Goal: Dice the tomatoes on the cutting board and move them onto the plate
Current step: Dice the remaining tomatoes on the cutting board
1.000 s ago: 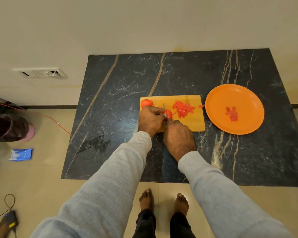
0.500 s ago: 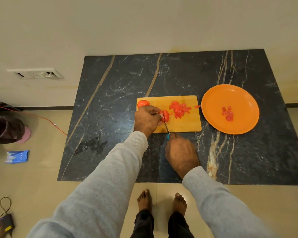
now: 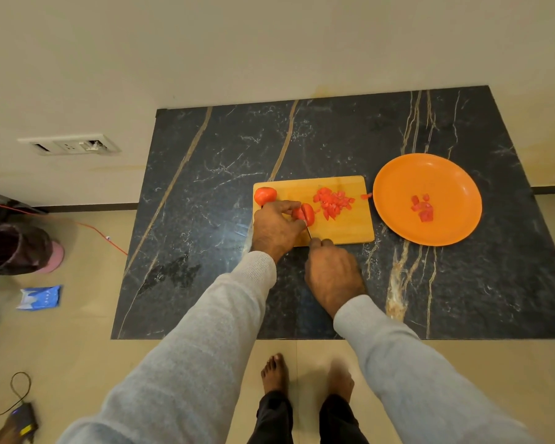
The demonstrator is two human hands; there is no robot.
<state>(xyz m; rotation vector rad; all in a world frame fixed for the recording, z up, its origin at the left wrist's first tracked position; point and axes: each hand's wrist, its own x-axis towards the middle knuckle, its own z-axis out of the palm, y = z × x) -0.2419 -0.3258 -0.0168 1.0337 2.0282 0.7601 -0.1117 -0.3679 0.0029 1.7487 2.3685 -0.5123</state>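
A wooden cutting board (image 3: 350,229) lies on the dark marble slab. My left hand (image 3: 274,227) pinches a tomato piece (image 3: 305,213) on the board's near left. My right hand (image 3: 332,270) grips a knife (image 3: 309,232) whose thin blade meets that piece; the handle is hidden in my fist. A whole tomato (image 3: 265,195) sits at the board's far left corner. A heap of diced tomato (image 3: 332,202) lies mid-board, and one stray bit (image 3: 366,196) sits at the board's right edge. The orange plate (image 3: 398,177) to the right holds a few diced bits (image 3: 423,208).
The marble slab (image 3: 205,187) lies on a tiled floor against a beige wall with a socket panel (image 3: 69,145). My bare feet (image 3: 305,376) stand at its near edge. A bag (image 3: 13,248), a blue packet (image 3: 39,298) and cables lie on the floor at left.
My right hand drew back toward me and the knife now cuts the held tomato piece from nearer. My left hand stays on the piece.
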